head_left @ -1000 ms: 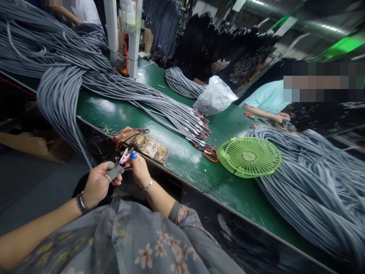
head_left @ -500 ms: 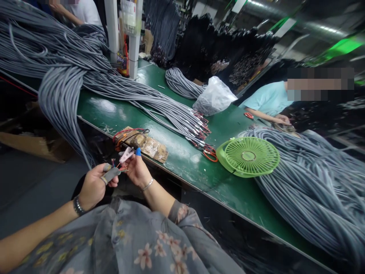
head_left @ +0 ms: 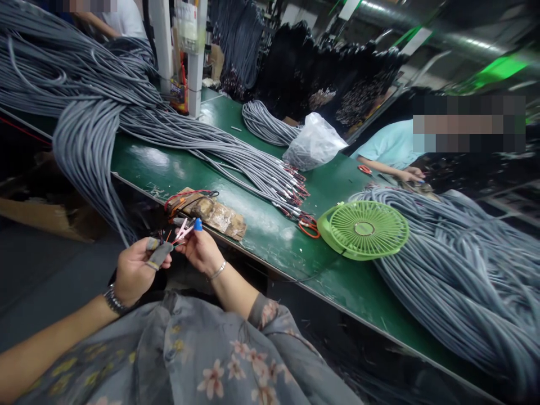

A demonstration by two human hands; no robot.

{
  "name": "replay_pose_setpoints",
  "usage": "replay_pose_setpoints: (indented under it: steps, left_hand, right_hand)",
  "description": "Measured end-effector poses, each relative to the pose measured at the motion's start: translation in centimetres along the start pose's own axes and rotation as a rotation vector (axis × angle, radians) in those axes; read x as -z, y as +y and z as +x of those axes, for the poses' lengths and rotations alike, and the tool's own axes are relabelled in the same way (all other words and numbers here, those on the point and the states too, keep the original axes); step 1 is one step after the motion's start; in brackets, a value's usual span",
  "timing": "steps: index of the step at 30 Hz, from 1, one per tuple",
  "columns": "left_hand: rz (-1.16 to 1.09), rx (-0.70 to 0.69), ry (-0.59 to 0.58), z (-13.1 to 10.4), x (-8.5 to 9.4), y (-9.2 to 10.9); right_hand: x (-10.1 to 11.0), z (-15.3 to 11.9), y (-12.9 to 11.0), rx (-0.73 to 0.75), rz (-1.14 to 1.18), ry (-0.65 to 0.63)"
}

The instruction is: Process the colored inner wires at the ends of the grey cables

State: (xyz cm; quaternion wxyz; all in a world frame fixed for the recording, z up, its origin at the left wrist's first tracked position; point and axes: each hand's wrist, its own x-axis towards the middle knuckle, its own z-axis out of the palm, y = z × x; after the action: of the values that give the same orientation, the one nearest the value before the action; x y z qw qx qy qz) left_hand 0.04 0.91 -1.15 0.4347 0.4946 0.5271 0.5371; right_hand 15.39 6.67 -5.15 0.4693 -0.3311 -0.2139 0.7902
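My left hand, with grey covers on its thumb and forefinger, is closed around thin colored wires that stick out past the fingertips. Close beside it, my right hand has a blue cover on the thumb and grips a small pale pink tool with two arms, perhaps snips or a clip. The tool's arms stand apart near the wires; its tip is too small to make out. Both hands are held in front of the bench edge, below a tape-wrapped block.
Grey cables with stripped ends lie along the green bench. A green fan stands to the right beside a large cable heap. Behind are a plastic bag and red-handled scissors. A co-worker sits across the bench.
The pink tool's arms have spread apart and its angle has turned slightly. Both hands have stayed close together, with the left fingers still on the wires. The view has shifted a little.
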Motion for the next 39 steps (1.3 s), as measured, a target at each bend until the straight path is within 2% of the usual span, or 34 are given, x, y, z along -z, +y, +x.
replay_pose_setpoints:
  steps: [4, 9, 13, 19, 26, 31, 34, 39]
  left_hand:
    - [0.017, -0.017, 0.022, 0.3, -0.3, -0.4]
    - [0.057, -0.013, -0.001, 0.4, -0.2, -0.8]
    - [0.071, -0.002, -0.056, 0.2, -0.2, -1.1]
    - [0.059, 0.022, -0.077, 0.3, -0.3, -1.4]
    - [0.050, 0.033, -0.071, -0.4, 0.2, -1.2]
    - [0.077, 0.034, -0.093, -0.7, 0.8, -1.1]
    - [0.250, -0.097, -0.164, -0.3, 1.2, -1.4]
    - [0.791, -0.538, -0.414, -0.1, 0.9, -1.9]
  right_hand:
    - [-0.1, 0.5, 0.1, -0.044, 0.077, 0.006]
    - [-0.5, 0.8, 0.6, -0.029, 0.187, 0.051]
    - [-0.4, 0.9, 0.9, -0.022, 0.176, 0.050]
    - [-0.5, 1.0, 1.1, -0.024, 0.186, 0.073]
    - [-0.2, 0.2, 1.2, -0.015, 0.121, 0.021]
    - [1.1, -1.2, 1.8, -0.020, -0.088, -0.115]
    - [1.7, -1.8, 2.2, 0.044, -0.206, -0.135]
    - [2.9, -3.3, 2.5, 0.096, -0.269, -0.055]
